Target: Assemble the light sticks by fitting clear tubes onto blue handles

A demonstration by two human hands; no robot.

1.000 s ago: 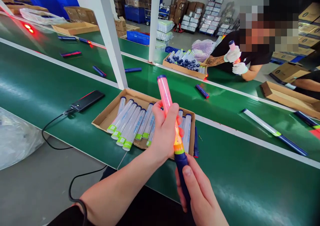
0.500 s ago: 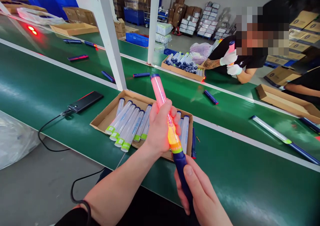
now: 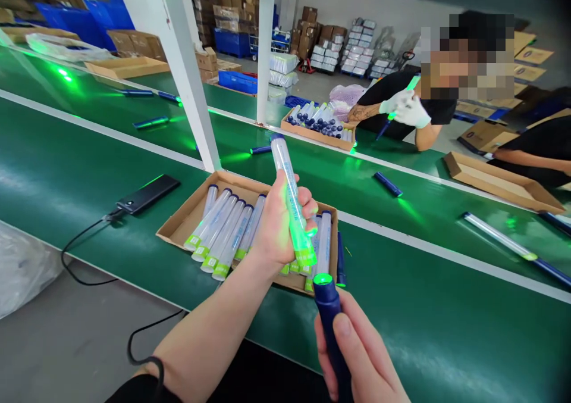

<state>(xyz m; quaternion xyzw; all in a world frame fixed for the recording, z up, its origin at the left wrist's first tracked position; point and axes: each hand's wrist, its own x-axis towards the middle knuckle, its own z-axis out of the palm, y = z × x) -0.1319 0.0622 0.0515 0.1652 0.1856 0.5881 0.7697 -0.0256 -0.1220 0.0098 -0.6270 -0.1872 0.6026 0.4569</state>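
Note:
My left hand (image 3: 270, 227) is wrapped round a clear plastic tube (image 3: 288, 171) with a dark blue cap at its top and a green band at its lower end. Below it, my right hand (image 3: 361, 343) grips a dark blue light stick handle (image 3: 329, 314), whose top end glows green. Tube and handle are apart, with a small gap between them. Behind my left hand lies a shallow cardboard tray (image 3: 178, 221) holding several similar capped tubes (image 3: 218, 224).
A black phone-like device (image 3: 149, 193) with a cable lies on the green bench at left. Several lit handles (image 3: 388, 184) lie on the conveyor beyond. White posts (image 3: 178, 75) rise behind the tray. Across the line, a co-worker's gloved hands (image 3: 404, 110) hold a light stick.
The tube has come off the handle and the two are now separate. The light has turned from red to green, on the other handles too. The co-worker's light stick has moved lower.

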